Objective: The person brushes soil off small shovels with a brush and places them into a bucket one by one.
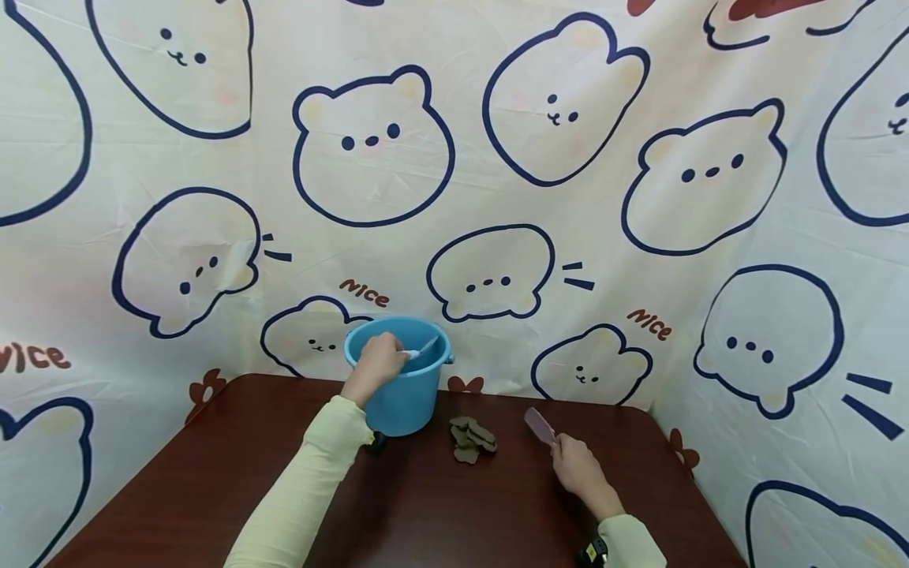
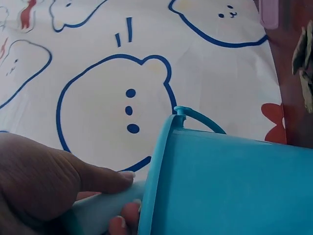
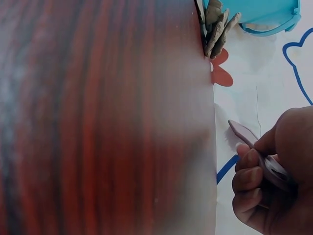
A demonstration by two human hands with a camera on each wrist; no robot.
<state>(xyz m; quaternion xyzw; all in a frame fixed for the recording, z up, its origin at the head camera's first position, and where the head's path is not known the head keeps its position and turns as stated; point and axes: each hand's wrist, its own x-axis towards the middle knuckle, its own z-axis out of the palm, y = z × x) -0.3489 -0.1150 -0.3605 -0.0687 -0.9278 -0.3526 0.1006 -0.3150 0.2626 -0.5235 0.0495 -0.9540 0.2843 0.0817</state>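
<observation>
At the back of the table stands a light blue bucket (image 1: pixel 402 404). My left hand (image 1: pixel 381 364) reaches over its near rim, gripping the pale handle (image 2: pixel 100 208) of a tool whose blue flat end (image 1: pixel 428 345) lies within the bucket's opening. In my right hand (image 1: pixel 581 471), fingers curl round the handle of a purple flat-bladed tool (image 1: pixel 540 426), its blade pointing forward and left. Between the two hands, a small pile of flat grey-green pieces (image 1: pixel 470 439) lies beside the bucket. The bucket's inside bottom is hidden.
The dark brown table (image 1: pixel 440 521) has a wood grain. White cloth (image 1: pixel 497 197) printed with bear faces surrounds its back and sides, hanging close behind the bucket. The bucket's blue handle (image 2: pixel 203 120) hangs down along its outside.
</observation>
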